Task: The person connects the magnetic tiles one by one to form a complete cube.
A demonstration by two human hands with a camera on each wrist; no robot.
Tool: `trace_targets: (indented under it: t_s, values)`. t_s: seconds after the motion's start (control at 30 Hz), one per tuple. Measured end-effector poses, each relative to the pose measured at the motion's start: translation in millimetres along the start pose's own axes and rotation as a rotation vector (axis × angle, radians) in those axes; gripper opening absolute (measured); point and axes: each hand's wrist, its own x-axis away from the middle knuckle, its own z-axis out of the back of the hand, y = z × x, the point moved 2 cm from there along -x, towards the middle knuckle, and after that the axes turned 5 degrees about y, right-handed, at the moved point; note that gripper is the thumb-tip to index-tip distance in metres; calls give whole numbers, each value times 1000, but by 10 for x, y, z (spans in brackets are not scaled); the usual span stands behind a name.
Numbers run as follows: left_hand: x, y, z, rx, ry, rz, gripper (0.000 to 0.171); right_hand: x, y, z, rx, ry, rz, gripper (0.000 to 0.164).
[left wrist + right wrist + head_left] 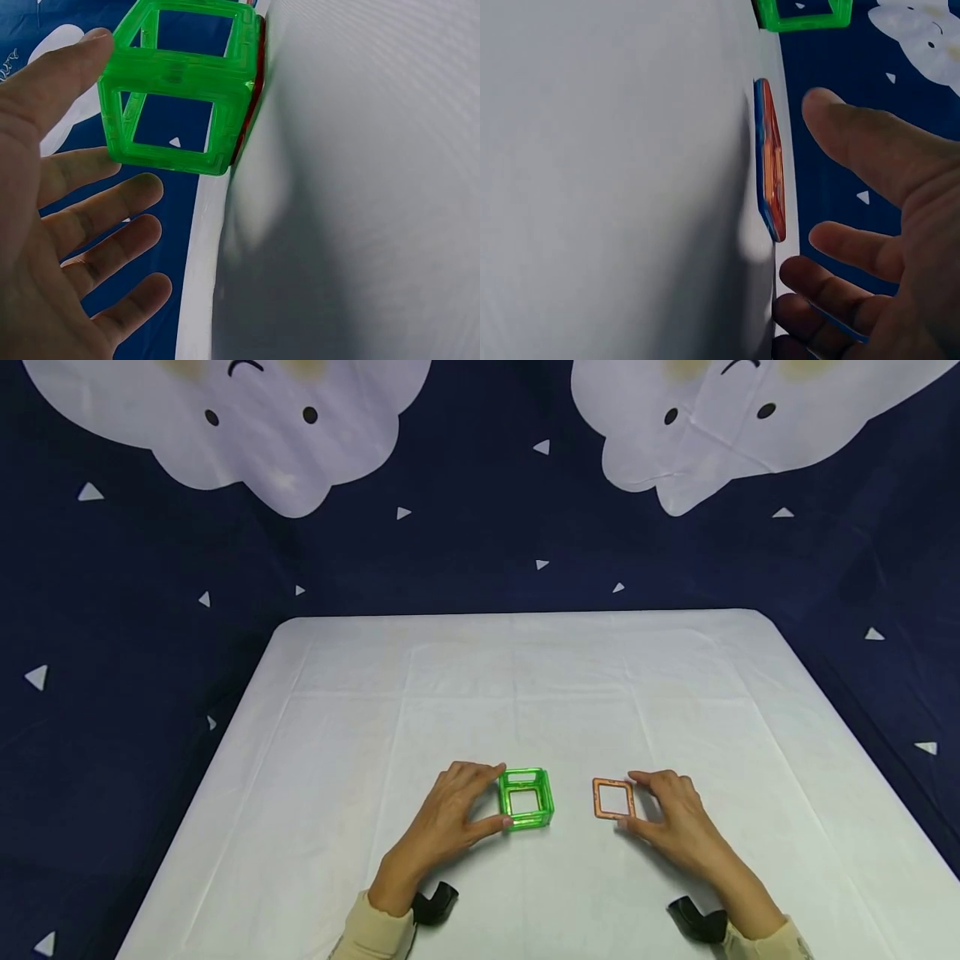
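Observation:
A green see-through cube of magnetic tiles [527, 820] stands on the white table, with a red layer [253, 97] along its underside. My left hand [442, 814] holds the cube's left side between thumb and index finger, while the other fingers are spread. To the right, an orange square magnetic tile [597, 800] lies flat on the table; the right wrist view shows a blue edge [760, 150] under it. Around the tile's right side hovers my right hand [678, 827], thumb and index apart. In the right wrist view a gap separates its fingers from the tile.
The white cloth-covered table [510, 693] has rounded far corners. Behind and beside it hangs a dark blue cloth [465, 560] with white clouds and small triangles. A black camera mount sits at each wrist, the left one [435, 906] and the right one [697, 921].

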Motion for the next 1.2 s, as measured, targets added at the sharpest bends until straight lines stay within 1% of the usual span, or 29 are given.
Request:
trace_targets:
  t_s: [0.1, 0.23, 0.4, 0.57, 0.7, 0.8, 0.93, 1.2]
  values:
    - [-2, -2, -8, -2, -7, 4, 68, -2, 21, 11, 5, -39, -5, 68]
    - [-7, 0, -9, -2, -18, 7, 67, -13, 41, 27, 12, -75, 16, 70]
    - [-4, -7, -10, 9, -36, 10, 67, -27, 66, 36, 19, -97, 42, 70]
    - [1, -19, -21, 3, -32, -2, 68, -38, 90, 26, 52, -115, 66, 69]
    - [2, -26, -28, -6, -29, 1, 69, -52, 94, 18, 59, -125, 86, 65]
    - [2, -29, -27, -4, -26, 5, 69, -57, 90, 16, 55, -126, 92, 62]
    - [7, -27, -26, 5, -24, 7, 69, -47, 92, 6, 54, -104, 101, 58]
    - [23, -19, -25, 10, -23, 16, 69, -37, 84, 3, 69, -62, 122, 55]
